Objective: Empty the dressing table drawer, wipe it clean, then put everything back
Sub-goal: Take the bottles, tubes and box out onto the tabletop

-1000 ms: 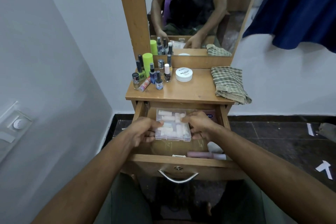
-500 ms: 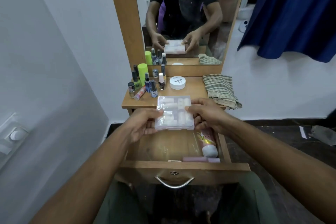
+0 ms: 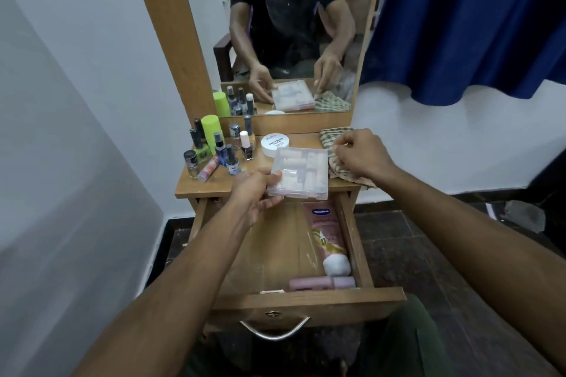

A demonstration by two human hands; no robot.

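Right hand [image 3: 358,156] now off box [image 3: 301,171]

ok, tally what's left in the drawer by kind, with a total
Vaseline lotion tube: 1
Pink capped tube lying along the front wall: 1
Total in the drawer: 2
Not counted: the clear plastic box, held in the left hand over the tabletop.

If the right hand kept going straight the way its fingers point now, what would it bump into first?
Most likely the checked cloth: the right hand is curled just above it, fingertips pointing left and down at its folds. Past that sits the clear plastic box, though depth is hard to judge.
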